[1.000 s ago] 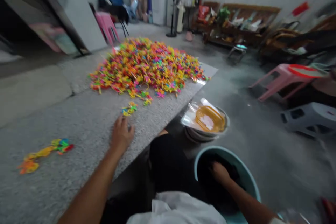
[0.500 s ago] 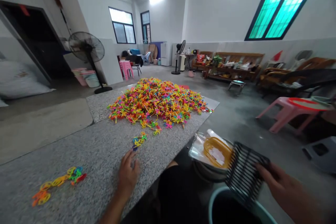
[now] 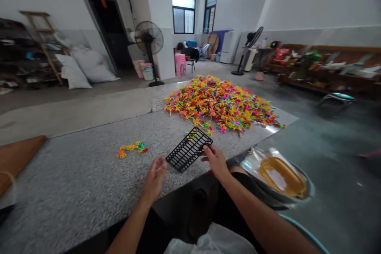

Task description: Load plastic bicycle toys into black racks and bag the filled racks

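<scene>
Further Back and Off to the Sides

Shows, at far left, a wooden frame (image 3: 44, 30) beside cluttered shelves (image 3: 18, 51), then white sacks (image 3: 93, 65) slumped near a dark doorway (image 3: 110, 27) with a red strip (image 3: 103, 2) at its top. Has a black standing fan (image 3: 148, 37) in front of a white pillar (image 3: 159, 8), pails (image 3: 147, 72) just beside. Beyond, reveals stacked pink stools (image 3: 180, 63) near a dark chair (image 3: 190, 53), below a bright, black-framed window (image 3: 183, 12), plus a round wooden board (image 3: 213, 42) near a pale cabinet (image 3: 229, 47). To the right, includes a second standing fan (image 3: 251, 37), a red bag (image 3: 281, 53), a leafy plant (image 3: 309, 58), a blurred wooden bench (image 3: 342, 50) and a low stool (image 3: 339, 96).
</scene>
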### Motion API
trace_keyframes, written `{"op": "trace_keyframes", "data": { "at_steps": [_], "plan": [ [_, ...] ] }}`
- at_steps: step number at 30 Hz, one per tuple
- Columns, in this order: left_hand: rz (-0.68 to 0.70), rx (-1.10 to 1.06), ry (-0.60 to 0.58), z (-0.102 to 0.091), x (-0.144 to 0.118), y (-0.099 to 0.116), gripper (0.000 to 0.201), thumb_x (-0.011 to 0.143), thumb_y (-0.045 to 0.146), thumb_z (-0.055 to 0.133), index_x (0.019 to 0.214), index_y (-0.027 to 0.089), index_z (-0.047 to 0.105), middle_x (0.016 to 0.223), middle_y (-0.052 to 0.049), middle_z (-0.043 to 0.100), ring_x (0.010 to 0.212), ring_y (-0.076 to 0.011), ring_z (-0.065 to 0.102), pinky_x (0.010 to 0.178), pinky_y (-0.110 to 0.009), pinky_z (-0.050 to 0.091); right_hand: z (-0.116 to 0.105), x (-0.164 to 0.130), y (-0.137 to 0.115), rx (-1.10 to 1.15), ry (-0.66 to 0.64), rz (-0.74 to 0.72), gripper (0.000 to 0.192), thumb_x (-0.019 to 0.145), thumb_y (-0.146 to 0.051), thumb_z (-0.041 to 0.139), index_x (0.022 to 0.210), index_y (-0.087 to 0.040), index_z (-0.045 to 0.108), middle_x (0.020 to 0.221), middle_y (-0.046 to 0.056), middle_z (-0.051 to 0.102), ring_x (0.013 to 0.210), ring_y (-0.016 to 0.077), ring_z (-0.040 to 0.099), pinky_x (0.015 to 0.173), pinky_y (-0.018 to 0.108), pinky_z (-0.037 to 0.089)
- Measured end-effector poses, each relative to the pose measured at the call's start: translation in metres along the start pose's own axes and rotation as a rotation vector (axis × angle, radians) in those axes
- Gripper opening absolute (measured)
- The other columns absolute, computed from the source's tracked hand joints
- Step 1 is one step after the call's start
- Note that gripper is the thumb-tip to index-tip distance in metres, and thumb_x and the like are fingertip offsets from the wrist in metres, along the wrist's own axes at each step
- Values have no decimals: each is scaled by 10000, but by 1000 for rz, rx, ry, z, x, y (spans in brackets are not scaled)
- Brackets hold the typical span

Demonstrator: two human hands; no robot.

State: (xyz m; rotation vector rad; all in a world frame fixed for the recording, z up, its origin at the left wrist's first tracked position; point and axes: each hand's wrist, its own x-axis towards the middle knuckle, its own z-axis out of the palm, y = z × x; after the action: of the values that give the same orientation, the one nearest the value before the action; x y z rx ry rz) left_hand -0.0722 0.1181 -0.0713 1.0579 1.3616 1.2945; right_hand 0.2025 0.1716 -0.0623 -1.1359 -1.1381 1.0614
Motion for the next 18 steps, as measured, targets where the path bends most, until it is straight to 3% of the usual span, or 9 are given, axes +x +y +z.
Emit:
{"op": "trace_keyframes", "data": {
  "at_steps": [2, 5, 7, 10, 12, 16, 18],
  "plan": [
    [62, 38, 112, -16, -2, -3, 784, 929, 749, 659, 1518, 238, 579, 1657, -184, 547, 1524, -350, 550, 1278, -568, 448, 8, -1, 14, -253, -158, -299, 282, 1033, -463, 644, 1081, -228, 791, 1131, 102, 794, 1037, 248, 776, 891, 396, 678],
    [117, 164, 136, -33, 0, -12, 745, 1022, 723, 509, 1614, 272, 495, 1740, -152, 453, 1602, -327, 460, 1329, -585, 379, 14, -5, 35, -625, -543, -634, 281, 1040, -251, 617, 1261, -233, 790, 1370, 132, 755, 1293, 259, 709, 1132, 450, 590],
    [171, 359, 71, -37, 4, -23, 727, 1014, 679, 560, 1611, 266, 518, 1737, -139, 464, 1626, -322, 424, 1361, -584, 325, 14, -6, 47, -799, -742, -718, 365, 1038, -187, 596, 1367, -203, 752, 1448, 153, 723, 1334, 259, 691, 1159, 448, 571],
    [311, 663, -79, -36, 11, -47, 597, 981, 604, 637, 1471, 265, 674, 1649, -121, 577, 1568, -335, 501, 1340, -596, 375, 5, 6, 56, -897, -877, -740, 444, 1018, -164, 603, 1451, -174, 703, 1529, 166, 675, 1380, 280, 663, 1188, 456, 546],
    [436, 812, -148, -32, 14, -62, 483, 980, 558, 643, 1366, 288, 750, 1570, -106, 652, 1510, -346, 559, 1307, -620, 423, -6, 30, 54, -894, -826, -691, 445, 994, -155, 621, 1427, -195, 716, 1518, 157, 681, 1368, 293, 664, 1166, 460, 557],
    [585, 959, -119, -23, 16, -76, 389, 1010, 441, 617, 1354, 328, 758, 1525, -92, 682, 1456, -351, 597, 1279, -650, 450, -28, 104, 44, -953, -429, -440, 352, 1027, -126, 562, 1308, -206, 759, 1356, 151, 741, 1262, 281, 696, 1122, 452, 569],
    [583, 978, -95, -20, 14, -74, 389, 1012, 398, 607, 1372, 348, 745, 1528, -81, 678, 1448, -351, 601, 1275, -650, 456, -33, 139, 44, -1013, -325, -357, 357, 1053, -137, 542, 1348, -198, 735, 1369, 153, 720, 1220, 271, 701, 1110, 431, 565]
  ]
}}
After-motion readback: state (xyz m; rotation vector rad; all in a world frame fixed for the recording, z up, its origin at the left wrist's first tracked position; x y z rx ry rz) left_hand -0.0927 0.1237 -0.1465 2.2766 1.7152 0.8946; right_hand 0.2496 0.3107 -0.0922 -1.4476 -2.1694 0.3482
